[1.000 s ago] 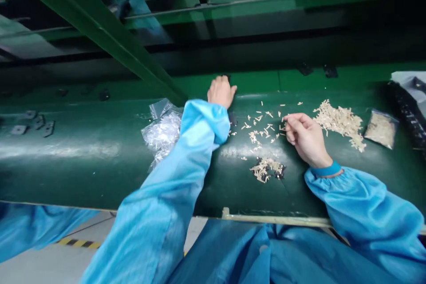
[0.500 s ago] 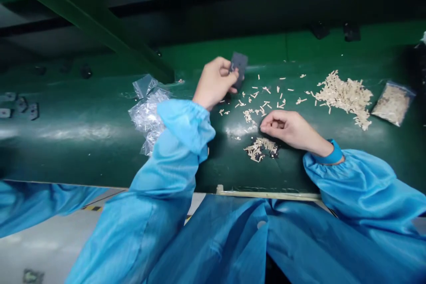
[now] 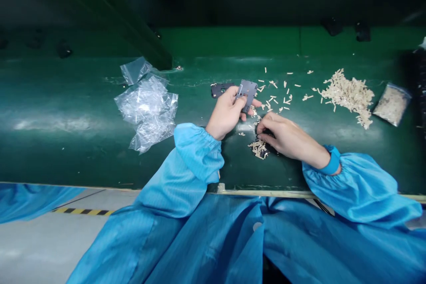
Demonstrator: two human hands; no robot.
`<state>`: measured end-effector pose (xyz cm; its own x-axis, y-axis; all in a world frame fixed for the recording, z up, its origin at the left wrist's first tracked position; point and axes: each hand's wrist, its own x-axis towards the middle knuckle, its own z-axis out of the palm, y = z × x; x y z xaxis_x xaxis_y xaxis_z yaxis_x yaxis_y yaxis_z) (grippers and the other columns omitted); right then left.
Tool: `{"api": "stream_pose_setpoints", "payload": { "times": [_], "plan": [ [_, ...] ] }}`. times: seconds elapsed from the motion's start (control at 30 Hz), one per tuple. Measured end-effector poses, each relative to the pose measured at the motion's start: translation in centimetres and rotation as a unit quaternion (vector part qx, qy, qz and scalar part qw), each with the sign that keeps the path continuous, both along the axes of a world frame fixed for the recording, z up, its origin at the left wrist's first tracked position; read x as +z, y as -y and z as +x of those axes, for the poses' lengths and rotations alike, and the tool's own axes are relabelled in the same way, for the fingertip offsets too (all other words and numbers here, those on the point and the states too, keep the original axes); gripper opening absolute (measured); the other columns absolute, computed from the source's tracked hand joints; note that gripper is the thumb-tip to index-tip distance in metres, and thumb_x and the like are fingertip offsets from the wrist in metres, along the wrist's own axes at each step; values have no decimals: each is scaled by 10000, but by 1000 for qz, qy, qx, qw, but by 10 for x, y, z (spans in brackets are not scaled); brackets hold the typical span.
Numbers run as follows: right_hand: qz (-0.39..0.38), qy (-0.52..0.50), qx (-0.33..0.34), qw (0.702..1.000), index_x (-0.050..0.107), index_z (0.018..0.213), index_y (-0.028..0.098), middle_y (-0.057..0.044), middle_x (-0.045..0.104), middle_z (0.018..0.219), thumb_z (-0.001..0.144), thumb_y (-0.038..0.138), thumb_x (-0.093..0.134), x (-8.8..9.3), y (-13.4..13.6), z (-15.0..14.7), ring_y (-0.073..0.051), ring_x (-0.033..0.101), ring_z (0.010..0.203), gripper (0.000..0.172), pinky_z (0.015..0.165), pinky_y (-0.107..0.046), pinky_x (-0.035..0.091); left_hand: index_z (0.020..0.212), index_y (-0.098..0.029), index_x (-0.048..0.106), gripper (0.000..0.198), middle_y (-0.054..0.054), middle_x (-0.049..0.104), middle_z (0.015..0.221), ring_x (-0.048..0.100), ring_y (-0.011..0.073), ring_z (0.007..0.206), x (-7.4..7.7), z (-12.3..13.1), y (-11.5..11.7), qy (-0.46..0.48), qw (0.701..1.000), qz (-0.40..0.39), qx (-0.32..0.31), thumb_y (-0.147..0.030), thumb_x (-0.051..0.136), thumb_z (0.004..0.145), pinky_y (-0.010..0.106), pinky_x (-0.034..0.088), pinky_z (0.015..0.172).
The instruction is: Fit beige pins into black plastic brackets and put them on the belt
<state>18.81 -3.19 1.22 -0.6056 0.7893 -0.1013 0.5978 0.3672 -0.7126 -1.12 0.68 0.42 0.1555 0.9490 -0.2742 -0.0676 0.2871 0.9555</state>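
Note:
My left hand [image 3: 227, 113] grips a small flat grey plate [image 3: 246, 91] just above the green belt [image 3: 83, 137]. A second dark plate [image 3: 219, 89] lies on the belt right behind it. My right hand [image 3: 286, 136] rests curled beside the left one, fingertips pinched over a little heap of beige pins [image 3: 258, 147]; what it holds is too small to make out. More loose beige pins [image 3: 278, 95] are scattered beyond both hands.
A larger pile of beige pins [image 3: 348, 94] and a small bag of them [image 3: 392, 104] lie at the right. Crumpled clear plastic bags [image 3: 148, 107] sit at the left. A green beam [image 3: 109, 9] slants overhead. Dark clips [image 3: 344, 30] dot the far rail.
My left hand drew back from the belt's far edge with a grey plate and brought it close. My right hand slid left from the scattered pins to the small heap.

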Motion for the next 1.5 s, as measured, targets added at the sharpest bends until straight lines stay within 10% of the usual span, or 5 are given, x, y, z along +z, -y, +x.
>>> {"api": "stream_pose_setpoints", "payload": {
  "times": [0.27,0.43,1.03,1.27,1.5],
  "plan": [
    [-271,-309,-210,887,634,878,202,23,543,742,883,445,745,1,-13,7,-99,369,585,267,541,-263,279,1042,-160,621,236,64,755,996,689,163,856,2,5,11,-42,992,93,-78,-221,724,839,287,541,803],
    [-281,-384,-253,842,636,863,208,30,585,766,828,436,806,-3,-7,-5,-78,372,565,287,525,-241,288,1000,-165,647,315,49,737,964,672,182,886,-1,8,14,-54,994,75,-55,-288,820,768,296,526,831],
    [58,-262,-230,936,737,935,253,-64,732,971,963,419,628,-12,-3,-16,-210,663,887,201,817,-388,559,877,-180,590,335,-45,502,717,442,77,631,7,8,15,70,992,-88,-57,-369,845,771,170,369,547],
    [-178,-312,-250,899,695,972,187,-4,669,770,890,393,705,-6,-10,-6,-108,558,600,222,568,-257,469,892,-190,594,226,-19,617,757,541,121,669,-5,9,17,-152,984,73,60,-324,759,813,232,432,632],
    [-181,-301,-263,898,679,864,176,-3,651,741,848,353,752,-7,-8,-10,-89,530,584,192,551,-243,438,889,-188,594,182,-26,581,785,534,127,729,-5,18,21,-148,984,80,63,-254,737,800,254,436,685]
  ]
}}
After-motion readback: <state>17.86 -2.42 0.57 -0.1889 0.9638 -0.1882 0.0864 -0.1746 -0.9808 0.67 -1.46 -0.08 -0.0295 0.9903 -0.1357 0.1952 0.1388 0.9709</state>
